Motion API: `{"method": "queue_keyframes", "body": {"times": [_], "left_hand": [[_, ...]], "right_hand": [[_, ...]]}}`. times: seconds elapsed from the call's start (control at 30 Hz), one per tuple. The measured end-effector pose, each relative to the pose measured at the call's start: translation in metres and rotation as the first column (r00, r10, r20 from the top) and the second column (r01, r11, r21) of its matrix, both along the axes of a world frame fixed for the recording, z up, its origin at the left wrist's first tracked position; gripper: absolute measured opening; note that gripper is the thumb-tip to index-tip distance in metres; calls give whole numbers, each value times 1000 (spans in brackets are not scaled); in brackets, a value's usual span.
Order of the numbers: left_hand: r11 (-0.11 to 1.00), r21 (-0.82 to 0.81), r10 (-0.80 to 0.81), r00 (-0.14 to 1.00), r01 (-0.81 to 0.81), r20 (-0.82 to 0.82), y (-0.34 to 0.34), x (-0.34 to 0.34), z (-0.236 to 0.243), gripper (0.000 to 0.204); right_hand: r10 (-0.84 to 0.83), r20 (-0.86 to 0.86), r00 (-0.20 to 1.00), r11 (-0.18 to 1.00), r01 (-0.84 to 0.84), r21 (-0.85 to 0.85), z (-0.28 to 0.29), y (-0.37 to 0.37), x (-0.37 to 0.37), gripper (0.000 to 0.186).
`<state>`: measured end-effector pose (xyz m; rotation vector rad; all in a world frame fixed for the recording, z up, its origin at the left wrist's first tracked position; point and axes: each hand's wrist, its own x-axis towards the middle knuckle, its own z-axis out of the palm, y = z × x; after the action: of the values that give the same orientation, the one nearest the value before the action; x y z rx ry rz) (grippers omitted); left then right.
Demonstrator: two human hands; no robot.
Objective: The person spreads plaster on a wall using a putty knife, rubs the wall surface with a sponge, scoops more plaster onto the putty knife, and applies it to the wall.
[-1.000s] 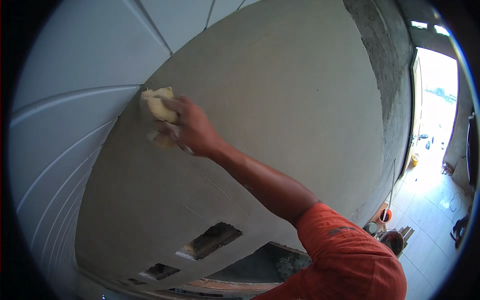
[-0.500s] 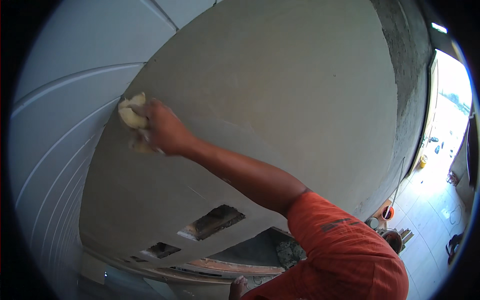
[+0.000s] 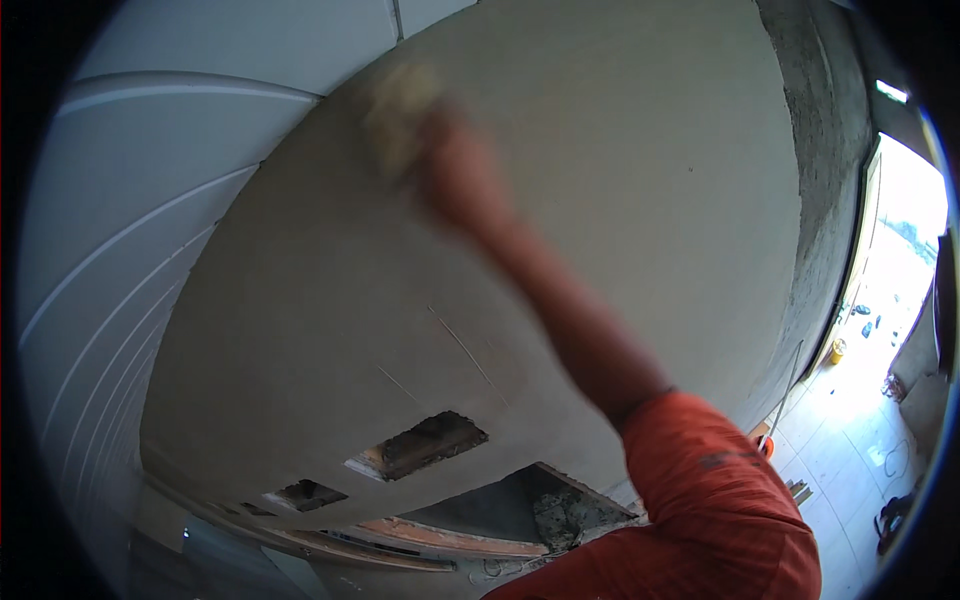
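Note:
My right arm, in an orange-red sleeve, reaches up and left across a grey plastered wall (image 3: 600, 200). At its end my right hand (image 3: 462, 170) is closed around a pale yellow sponge (image 3: 400, 115), both smeared by motion. The sponge is at the wall's upper left part, near the white ceiling; I cannot tell whether it touches the plaster. Below the arm, thin light scratch lines (image 3: 460, 345) run over the surface. My left hand is out of view.
White grooved ceiling panels (image 3: 190, 120) meet the wall at left. Lower down are a rectangular opening (image 3: 425, 445), a smaller opening (image 3: 308, 494) and a wooden board (image 3: 460, 535). At right, rough darker plaster (image 3: 825, 140) borders a bright doorway (image 3: 905, 200) above a tiled floor (image 3: 830, 450).
My right hand has swept up and to the right along the ceiling edge with the sponge. My left hand, earlier visible at the lower edge, has left the view. The view has shifted slightly.

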<state>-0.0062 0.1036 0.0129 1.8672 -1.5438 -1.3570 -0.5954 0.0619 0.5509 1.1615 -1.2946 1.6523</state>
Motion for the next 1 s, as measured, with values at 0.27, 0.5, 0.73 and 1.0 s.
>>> {"method": "queue_keyframes", "body": {"times": [0.27, 0.5, 0.73, 1.0], "left_hand": [[998, 11, 54, 998, -54, -14, 21, 29, -21, 27], [995, 2, 95, 995, -95, -29, 17, 41, -24, 26], [984, -108, 124, 978, -143, -167, -23, 21, 9, 25], [966, -253, -68, 994, 44, -87, -40, -9, 42, 35]], "right_hand": [[-215, -10, 976, 936, 204, -288, -64, 47, -44, 51], [-359, -50, 932, 933, 356, -58, -104, -6, -77, 39], [37, -447, 894, 890, 175, 422, -150, 38, 64, 58], [-8, 106, 994, 995, 19, -101, -65, -10, -35, 38]]}}
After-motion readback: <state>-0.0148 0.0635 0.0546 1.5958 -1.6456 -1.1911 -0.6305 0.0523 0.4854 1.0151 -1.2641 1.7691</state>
